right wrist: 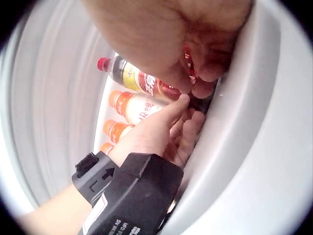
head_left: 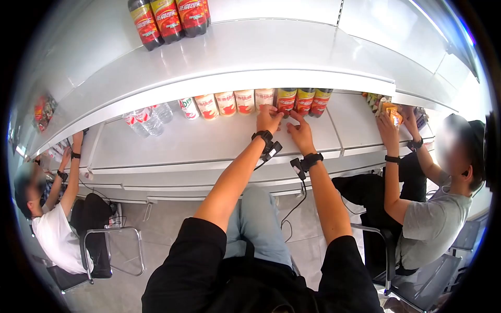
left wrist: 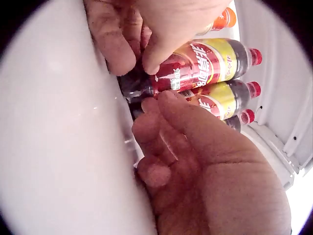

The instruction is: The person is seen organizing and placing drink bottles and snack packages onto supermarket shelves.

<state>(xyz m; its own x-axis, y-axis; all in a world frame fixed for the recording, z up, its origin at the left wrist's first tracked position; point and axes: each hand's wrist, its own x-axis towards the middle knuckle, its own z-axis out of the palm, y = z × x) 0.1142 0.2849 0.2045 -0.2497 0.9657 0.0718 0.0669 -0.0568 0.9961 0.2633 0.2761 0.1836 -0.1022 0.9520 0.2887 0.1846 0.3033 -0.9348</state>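
Note:
Three cola bottles with red-and-yellow labels stand side by side beneath the upper shelf. My left hand (head_left: 269, 120) (left wrist: 171, 22) touches the lower front of the leftmost cola bottle (head_left: 286, 100) (left wrist: 183, 71) (right wrist: 154, 85), with thumb and fingertips near its base. Close on the right, my right hand (head_left: 301, 133) (left wrist: 215, 171) (right wrist: 161, 34) has its fingertips by the base of the same bottle, fingers bent loosely. The middle cola bottle (head_left: 305, 99) (left wrist: 220, 98) stands just behind those fingertips in the left wrist view. Exact contact of some fingers is hidden.
Several pale orange-capped bottles (head_left: 226, 104) (right wrist: 142, 108) stand left of the cola, then clear water bottles (head_left: 148, 122). Overhead, the upper shelf's edge (head_left: 235, 78) holds more cola bottles (head_left: 168, 21). People sit at both sides; the right one handles orange packets (head_left: 392, 115).

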